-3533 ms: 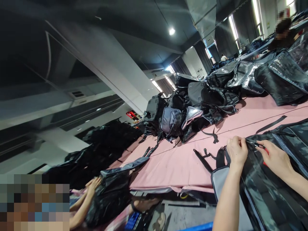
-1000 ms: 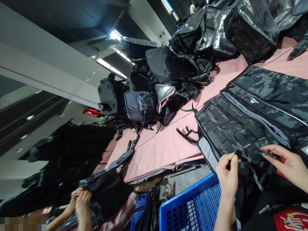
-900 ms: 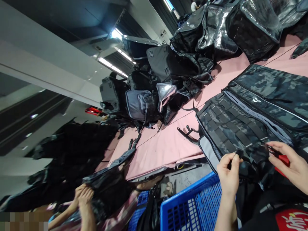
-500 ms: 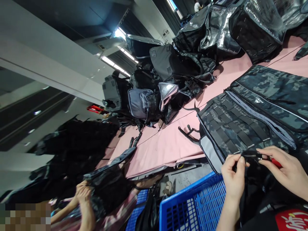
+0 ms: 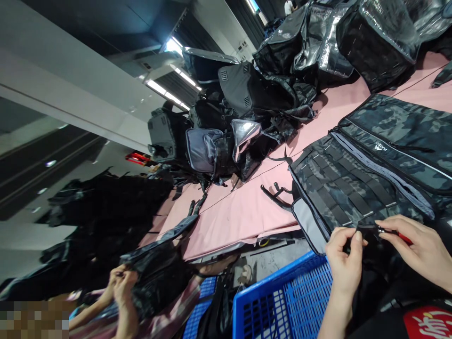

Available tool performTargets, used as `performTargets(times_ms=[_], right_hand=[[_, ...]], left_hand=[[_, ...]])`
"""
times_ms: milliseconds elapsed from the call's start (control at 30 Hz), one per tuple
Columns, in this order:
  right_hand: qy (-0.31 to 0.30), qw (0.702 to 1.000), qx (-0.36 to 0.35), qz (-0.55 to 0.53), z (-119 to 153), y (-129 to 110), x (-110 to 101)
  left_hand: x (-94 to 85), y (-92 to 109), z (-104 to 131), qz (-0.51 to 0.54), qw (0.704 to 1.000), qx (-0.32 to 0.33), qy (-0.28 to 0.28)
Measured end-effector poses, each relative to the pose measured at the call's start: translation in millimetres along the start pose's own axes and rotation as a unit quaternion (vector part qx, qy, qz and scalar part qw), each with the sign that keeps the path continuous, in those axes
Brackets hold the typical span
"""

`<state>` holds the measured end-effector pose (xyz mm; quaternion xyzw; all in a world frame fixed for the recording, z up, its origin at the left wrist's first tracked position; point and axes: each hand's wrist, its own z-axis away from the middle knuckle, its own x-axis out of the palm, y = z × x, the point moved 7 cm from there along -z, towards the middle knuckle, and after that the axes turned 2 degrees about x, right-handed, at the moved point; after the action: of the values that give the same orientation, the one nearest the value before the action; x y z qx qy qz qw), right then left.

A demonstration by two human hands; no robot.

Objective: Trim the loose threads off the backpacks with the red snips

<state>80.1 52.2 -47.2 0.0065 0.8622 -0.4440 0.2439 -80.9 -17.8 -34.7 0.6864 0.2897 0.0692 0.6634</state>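
Observation:
A camouflage backpack [image 5: 353, 183] lies on the pink-covered table before me, its pockets partly unzipped. At its near edge my left hand [image 5: 344, 256] is closed, pinching a piece of dark fabric or strap [image 5: 367, 227] between thumb and fingers. Just to the right, my right hand [image 5: 418, 242] is wrapped round a small red-handled tool [image 5: 403, 238] with a metal end. Its tip points left toward the pinched piece. My fingers cover much of the tool, so its exact kind is unclear.
Below my left hand stands a blue plastic crate [image 5: 278, 287]. More backpacks [image 5: 212, 150], some with silver linings, are heaped along the far side of the pink table [image 5: 226, 221]. At lower left, a co-worker's hands [image 5: 122, 282] handle a dark bag [image 5: 162, 278].
My right hand and the tool have shifted very slightly, with the dark piece turned a little between my hands. The co-worker's hands have drawn closer together at the bag's edge.

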Motion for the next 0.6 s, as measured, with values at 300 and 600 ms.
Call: performTargets(times_ms=[300,600], right_hand=[[0.011,0.999,0.004,0.036,5,6,-16],[-0.028,0.981,-0.123,0.148,5,-1,-26]], left_hand=[[1.1,26,8,-0.155,0.965,0.206,0.050],[5.9,33,9,-0.217,0.943,0.251,0.027]])
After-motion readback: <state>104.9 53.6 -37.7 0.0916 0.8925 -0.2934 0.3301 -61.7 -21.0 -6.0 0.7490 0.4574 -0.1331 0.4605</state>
